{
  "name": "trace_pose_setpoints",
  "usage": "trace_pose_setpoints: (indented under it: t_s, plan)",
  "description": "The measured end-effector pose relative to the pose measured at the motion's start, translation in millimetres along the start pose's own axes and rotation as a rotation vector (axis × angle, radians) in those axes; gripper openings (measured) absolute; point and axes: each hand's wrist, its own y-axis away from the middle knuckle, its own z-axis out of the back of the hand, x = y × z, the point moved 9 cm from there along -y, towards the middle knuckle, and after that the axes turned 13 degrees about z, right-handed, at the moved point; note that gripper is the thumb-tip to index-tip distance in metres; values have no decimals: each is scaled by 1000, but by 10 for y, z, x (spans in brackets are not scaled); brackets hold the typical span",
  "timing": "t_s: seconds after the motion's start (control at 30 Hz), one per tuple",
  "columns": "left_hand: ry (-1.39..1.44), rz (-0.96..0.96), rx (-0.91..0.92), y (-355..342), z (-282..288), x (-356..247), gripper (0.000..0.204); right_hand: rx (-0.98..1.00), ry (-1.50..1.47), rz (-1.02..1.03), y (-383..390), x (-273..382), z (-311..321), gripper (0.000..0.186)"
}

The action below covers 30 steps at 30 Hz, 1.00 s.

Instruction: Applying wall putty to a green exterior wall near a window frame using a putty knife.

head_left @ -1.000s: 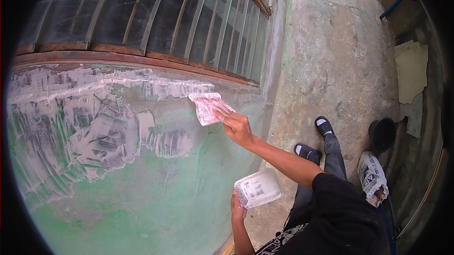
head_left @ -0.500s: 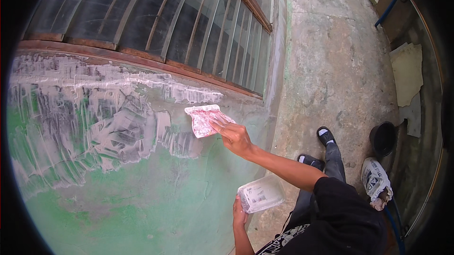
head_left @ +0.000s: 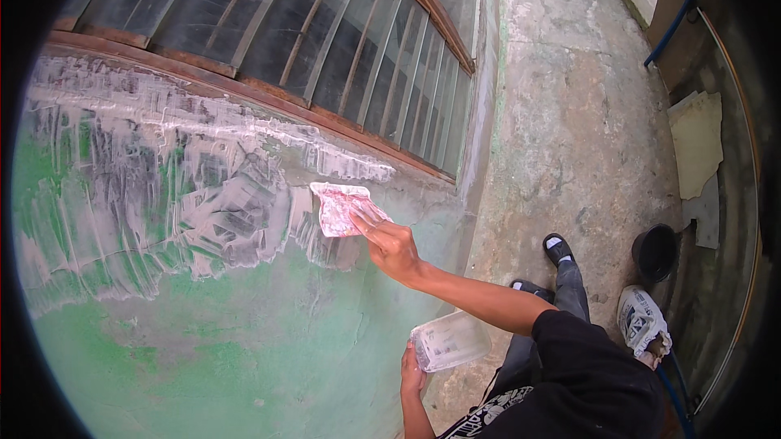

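Observation:
My right hand is closed on a pink putty spreader smeared with white paste. Its broad edge carries a white ridge and lies over the right end of the coated patch; whether it presses on the wall I cannot tell. The green wall bears streaky whitish putty below the window. Lower down, my left hand grips the side of a clear rectangular plastic tub, tilted and whitish inside. Its fingers are partly hidden by the tub.
A louvred window with a reddish-brown frame sits above the putty. Concrete floor runs along the wall. On the right stand a black basin and a white sack, with a pale broken board leaning behind.
My right hand has moved the spreader a little left, over the edge of the coated patch. The view has shifted slightly. My left hand still holds the tub in about the same place.

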Motion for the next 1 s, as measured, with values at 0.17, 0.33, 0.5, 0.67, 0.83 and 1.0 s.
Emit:
trace_pose_setpoints:
  t_s: [0.17, 0.33, 0.5, 0.67, 0.83, 1.0]
  plan:
    - [-43, -10, -2, 23, -76, -37, 55, -92, 80, 21, -507, -46, 38, 69]
    - [47, -15, 15, -48, -6, 51, 51, -54, 77, 5, -473, 78, -179, 72]
    - [40, 10, 41, -20, -50, 44, 50, -38, -37, 61, -242, 343, -91, 67]
    - [-68, 40, 4, -115, -65, 88, 53, -126, 86, -10, -130, -111, 246, 59]
    - [-35, 56, -10, -100, -102, 63, 53, -74, 57, -73, 39, -239, 80, 60]
    - [21, 52, -9, -148, 73, 112, 52, -12, -15, -98, -49, 10, 100, 66]
